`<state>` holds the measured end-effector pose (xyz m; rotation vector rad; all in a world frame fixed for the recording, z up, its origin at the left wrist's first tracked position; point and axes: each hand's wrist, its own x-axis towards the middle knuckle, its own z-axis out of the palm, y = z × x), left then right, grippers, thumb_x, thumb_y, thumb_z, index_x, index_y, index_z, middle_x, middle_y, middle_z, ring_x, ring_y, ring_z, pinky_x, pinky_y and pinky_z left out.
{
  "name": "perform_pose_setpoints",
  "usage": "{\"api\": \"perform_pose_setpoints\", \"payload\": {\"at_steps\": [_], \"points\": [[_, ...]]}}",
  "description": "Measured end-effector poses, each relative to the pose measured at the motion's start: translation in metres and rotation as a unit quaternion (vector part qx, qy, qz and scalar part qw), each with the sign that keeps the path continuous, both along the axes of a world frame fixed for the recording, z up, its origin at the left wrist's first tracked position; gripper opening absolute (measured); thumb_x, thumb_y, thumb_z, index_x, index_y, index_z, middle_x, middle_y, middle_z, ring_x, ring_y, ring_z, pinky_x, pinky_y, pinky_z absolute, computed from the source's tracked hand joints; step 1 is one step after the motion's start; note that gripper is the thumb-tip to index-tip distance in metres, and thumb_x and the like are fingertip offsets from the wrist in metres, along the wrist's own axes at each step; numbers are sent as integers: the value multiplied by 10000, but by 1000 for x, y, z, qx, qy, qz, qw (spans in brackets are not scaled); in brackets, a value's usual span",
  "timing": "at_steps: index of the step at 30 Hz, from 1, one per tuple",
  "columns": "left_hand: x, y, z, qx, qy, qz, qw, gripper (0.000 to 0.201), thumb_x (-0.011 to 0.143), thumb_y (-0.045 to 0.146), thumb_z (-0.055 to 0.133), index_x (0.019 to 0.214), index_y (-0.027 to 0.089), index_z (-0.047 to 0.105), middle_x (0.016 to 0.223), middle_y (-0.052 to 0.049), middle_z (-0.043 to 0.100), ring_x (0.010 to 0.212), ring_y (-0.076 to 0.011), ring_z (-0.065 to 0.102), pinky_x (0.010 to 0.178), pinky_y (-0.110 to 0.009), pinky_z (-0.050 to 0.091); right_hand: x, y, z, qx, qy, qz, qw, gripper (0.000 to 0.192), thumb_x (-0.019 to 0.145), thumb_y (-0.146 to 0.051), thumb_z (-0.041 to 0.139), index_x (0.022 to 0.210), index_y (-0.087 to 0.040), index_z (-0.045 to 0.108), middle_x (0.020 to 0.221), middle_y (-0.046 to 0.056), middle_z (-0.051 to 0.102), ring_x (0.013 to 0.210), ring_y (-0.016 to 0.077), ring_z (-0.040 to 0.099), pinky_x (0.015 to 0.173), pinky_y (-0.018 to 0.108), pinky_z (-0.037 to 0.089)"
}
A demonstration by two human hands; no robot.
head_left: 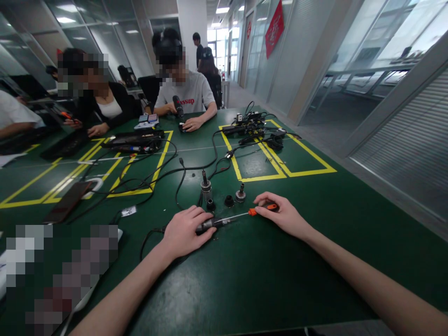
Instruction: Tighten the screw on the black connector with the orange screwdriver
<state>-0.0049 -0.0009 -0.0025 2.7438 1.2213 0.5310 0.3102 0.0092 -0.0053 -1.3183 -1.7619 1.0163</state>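
Observation:
My left hand [185, 231] presses a dark cylindrical part [209, 224] against the green table [245, 280]. My right hand [284, 215] grips the orange handle of a screwdriver [259, 210]; its thin shaft runs left and its tip meets the end of the dark part. Just beyond the hands stand small parts: a metal cylinder with a pin [206, 184], a black ring [210, 204], a black cap [228, 201] and a small metal piece [240, 193].
Black cables [164, 175] snake across the table over yellow tape rectangles [280, 172]. A dark phone [68, 200] lies at left. Two people sit across the table; one holds a black tool [178, 108]. More gear sits at the far right [250, 123].

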Motion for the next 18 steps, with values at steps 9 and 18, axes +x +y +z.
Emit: {"api": "perform_pose_setpoints", "payload": {"at_steps": [9, 18], "points": [[-1, 0, -1, 5, -8, -5, 1000, 229, 970, 363, 642, 1109, 205, 732, 1001, -52, 764, 907, -218, 696, 761, -334, 588, 0, 0, -1, -30, 26, 12, 999, 419, 882, -617, 679, 922, -202, 706, 731, 1, 602, 623, 162, 537, 603, 297, 452], [-1, 1, -1, 9, -9, -3, 1000, 243, 968, 366, 641, 1112, 198, 742, 993, -59, 764, 894, -223, 698, 750, -344, 595, -1, 0, -1, -50, 25, 19, 998, 484, 938, -670, 582, 880, -202, 691, 604, -34, 491, 536, 143, 444, 542, 288, 389]]}}
